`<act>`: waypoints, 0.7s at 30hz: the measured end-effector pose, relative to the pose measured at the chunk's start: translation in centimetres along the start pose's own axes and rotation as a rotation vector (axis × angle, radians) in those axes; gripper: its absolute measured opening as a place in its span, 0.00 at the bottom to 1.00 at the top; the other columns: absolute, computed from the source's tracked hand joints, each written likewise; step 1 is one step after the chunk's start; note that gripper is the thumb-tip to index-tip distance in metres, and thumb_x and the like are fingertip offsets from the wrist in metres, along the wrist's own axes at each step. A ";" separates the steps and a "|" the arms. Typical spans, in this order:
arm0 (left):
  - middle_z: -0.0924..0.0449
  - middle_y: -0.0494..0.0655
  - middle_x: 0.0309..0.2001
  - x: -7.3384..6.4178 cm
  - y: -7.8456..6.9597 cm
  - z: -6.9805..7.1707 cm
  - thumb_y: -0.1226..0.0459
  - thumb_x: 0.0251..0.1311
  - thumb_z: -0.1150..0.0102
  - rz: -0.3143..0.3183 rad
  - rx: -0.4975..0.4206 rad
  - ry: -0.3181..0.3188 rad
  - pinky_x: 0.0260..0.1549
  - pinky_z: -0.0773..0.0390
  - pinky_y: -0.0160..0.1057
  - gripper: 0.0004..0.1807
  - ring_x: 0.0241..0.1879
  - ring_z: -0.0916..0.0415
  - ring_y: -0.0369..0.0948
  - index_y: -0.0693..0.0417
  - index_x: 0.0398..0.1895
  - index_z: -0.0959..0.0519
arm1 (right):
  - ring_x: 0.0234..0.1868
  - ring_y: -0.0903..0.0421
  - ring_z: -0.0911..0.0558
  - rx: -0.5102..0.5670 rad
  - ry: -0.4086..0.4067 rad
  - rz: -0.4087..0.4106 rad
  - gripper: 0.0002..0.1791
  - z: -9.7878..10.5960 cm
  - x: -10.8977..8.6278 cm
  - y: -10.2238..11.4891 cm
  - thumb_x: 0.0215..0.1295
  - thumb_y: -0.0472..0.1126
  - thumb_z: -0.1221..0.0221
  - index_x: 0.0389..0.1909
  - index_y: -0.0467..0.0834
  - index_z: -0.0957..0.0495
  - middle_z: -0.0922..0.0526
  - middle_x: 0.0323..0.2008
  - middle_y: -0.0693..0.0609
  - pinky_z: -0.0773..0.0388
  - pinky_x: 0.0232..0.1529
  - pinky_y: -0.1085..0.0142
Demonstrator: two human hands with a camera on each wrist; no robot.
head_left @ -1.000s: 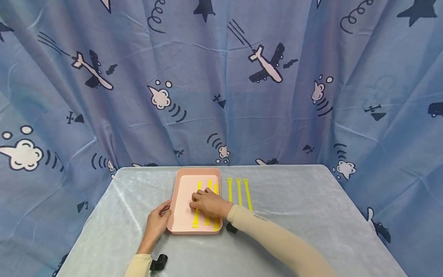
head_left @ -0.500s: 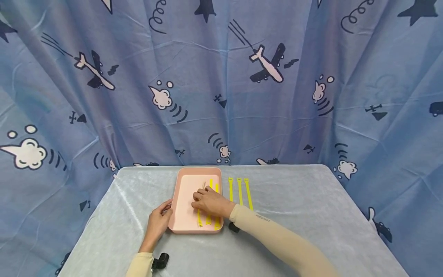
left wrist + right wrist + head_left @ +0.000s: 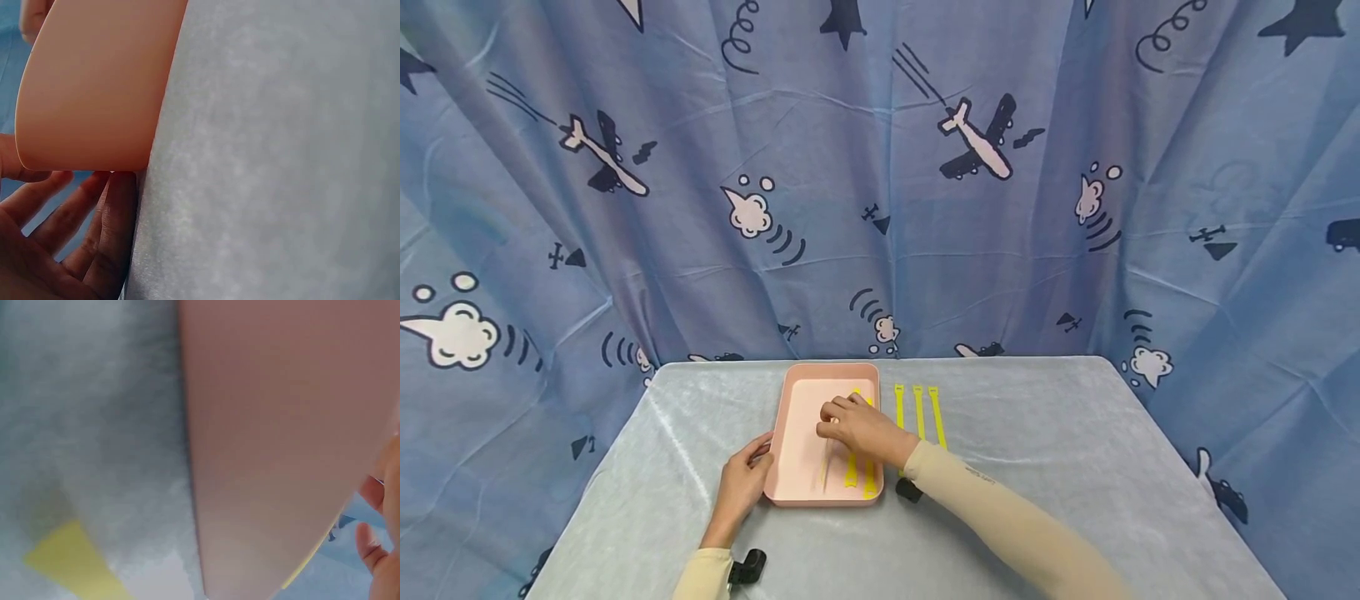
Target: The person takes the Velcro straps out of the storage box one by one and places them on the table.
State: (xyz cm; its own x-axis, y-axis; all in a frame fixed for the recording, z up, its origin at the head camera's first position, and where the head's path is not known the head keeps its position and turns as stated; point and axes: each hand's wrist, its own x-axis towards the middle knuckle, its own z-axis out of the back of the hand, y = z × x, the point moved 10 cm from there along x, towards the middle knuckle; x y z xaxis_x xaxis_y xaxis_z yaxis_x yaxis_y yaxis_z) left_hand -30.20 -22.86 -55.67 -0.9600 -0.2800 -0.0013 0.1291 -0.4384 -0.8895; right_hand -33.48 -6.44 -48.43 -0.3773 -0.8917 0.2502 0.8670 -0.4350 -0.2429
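Observation:
My right hand (image 3: pixel 865 431) is over the pink tray (image 3: pixel 796 400), its fingers pinching a thin yellow cable strap (image 3: pixel 824 471) that hangs blurred and edge-on below them. Two more yellow cable straps lie in the tray's right part, partly covered by this hand; one shows its end (image 3: pixel 851 471). At the tray's left side is my left hand (image 3: pixel 741 487), thumb at the rim and fingers against the outer wall. The left wrist view shows these fingers (image 3: pixel 112 231) touching the tray wall (image 3: pixel 94 87). Only a few right-hand fingers (image 3: pixel 373 550) show in the right wrist view.
Three yellow straps (image 3: pixel 918 408) lie side by side on the grey cloth-covered table (image 3: pixel 1037 467), right of the tray; my right forearm covers their near ends. A blue patterned curtain (image 3: pixel 820 208) hangs behind the table.
The leftmost strap in the tray, lying flat earlier, is turned edge-on and raised in my right hand, which has moved slightly up. My left hand stays at the tray.

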 end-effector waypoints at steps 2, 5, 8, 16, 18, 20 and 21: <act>0.18 0.57 0.55 0.0 0.0 0.0 0.63 0.67 0.48 0.002 0.001 0.004 0.45 0.22 0.40 0.22 0.54 0.20 0.50 0.50 0.65 0.24 | 0.50 0.58 0.24 0.006 -0.021 -0.007 0.06 0.5 0.0 -0.1 0.70 0.43 0.44 0.42 0.58 0.22 0.23 0.46 0.58 0.30 0.49 0.64; 0.19 0.57 0.56 -0.1 -0.1 -0.1 0.63 0.68 0.49 0.001 0.001 0.005 0.44 0.22 0.39 0.22 0.53 0.20 0.50 0.50 0.65 0.25 | 0.49 0.59 0.24 0.034 -0.049 -0.019 0.06 1.2 0.0 -0.3 0.69 0.43 0.43 0.41 0.57 0.21 0.22 0.46 0.58 0.31 0.48 0.65; 0.19 0.57 0.56 -0.2 0.0 -0.1 0.63 0.68 0.49 0.000 0.005 0.003 0.44 0.22 0.39 0.22 0.53 0.20 0.50 0.50 0.65 0.25 | 0.49 0.59 0.23 0.065 -0.065 -0.038 0.05 1.7 0.0 -0.5 0.68 0.43 0.43 0.41 0.57 0.21 0.21 0.46 0.58 0.31 0.47 0.65; 0.20 0.57 0.57 -0.4 -0.2 -0.1 0.63 0.69 0.49 0.004 -0.002 0.015 0.44 0.22 0.38 0.23 0.54 0.21 0.51 0.50 0.66 0.26 | 0.47 0.60 0.24 0.320 -0.178 -0.143 0.04 3.1 -0.4 -1.6 0.67 0.40 0.40 0.39 0.53 0.22 0.22 0.42 0.59 0.30 0.48 0.65; 0.20 0.57 0.57 -0.5 -0.3 -0.1 0.63 0.69 0.49 0.005 -0.007 0.017 0.44 0.23 0.38 0.23 0.54 0.21 0.50 0.50 0.66 0.26 | 0.45 0.60 0.24 0.390 -0.238 -0.151 0.04 3.7 -0.6 -1.8 0.66 0.39 0.39 0.38 0.51 0.22 0.22 0.40 0.58 0.29 0.49 0.65; 0.20 0.57 0.57 -0.5 -0.3 0.0 0.62 0.69 0.50 0.003 -0.009 0.018 0.44 0.22 0.38 0.23 0.54 0.21 0.51 0.50 0.66 0.26 | 0.44 0.59 0.24 0.456 -0.287 -0.156 0.04 4.1 -0.7 -2.0 0.64 0.38 0.38 0.37 0.50 0.23 0.21 0.39 0.57 0.27 0.50 0.65; 0.19 0.56 0.57 -0.5 -0.2 0.0 0.62 0.69 0.50 0.007 -0.009 0.016 0.44 0.22 0.38 0.23 0.54 0.21 0.50 0.50 0.66 0.26 | 0.45 0.60 0.23 0.490 -0.302 -0.163 0.05 4.3 -0.8 -2.1 0.64 0.38 0.38 0.36 0.50 0.24 0.21 0.39 0.57 0.27 0.51 0.65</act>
State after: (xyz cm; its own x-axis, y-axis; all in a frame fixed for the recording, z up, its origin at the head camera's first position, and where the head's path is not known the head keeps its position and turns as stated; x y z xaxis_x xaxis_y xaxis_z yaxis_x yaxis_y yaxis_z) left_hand -29.74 -22.58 -55.49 -0.9630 -0.2691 -0.0153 0.1338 -0.4283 -0.8937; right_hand -33.58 -4.30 -44.15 -0.4711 -0.7122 0.5204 0.8819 -0.3905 0.2639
